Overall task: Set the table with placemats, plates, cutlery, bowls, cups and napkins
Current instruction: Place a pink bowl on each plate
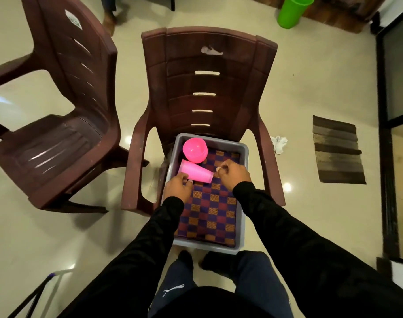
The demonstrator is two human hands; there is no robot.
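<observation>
A grey plastic tub (243, 157) sits on the seat of a brown plastic chair (209, 65). Inside it lies a folded checkered placemat (209, 210) in purple, maroon and orange. A pink bowl (194, 149) stands at the tub's far left corner. Just in front of the bowl a pink cup (195, 173) lies on its side. My left hand (177, 188) grips the cup at its wide end. My right hand (233, 174) hovers over the placemat beside the cup's narrow end, with its fingers curled and nothing visible in them.
A second brown chair (58, 134) stands to the left. On the tiled floor are a green bucket (292, 11) at the far right, a striped brown doormat (338, 150) and a crumpled white tissue (279, 142). A dark door frame (386, 157) runs along the right edge.
</observation>
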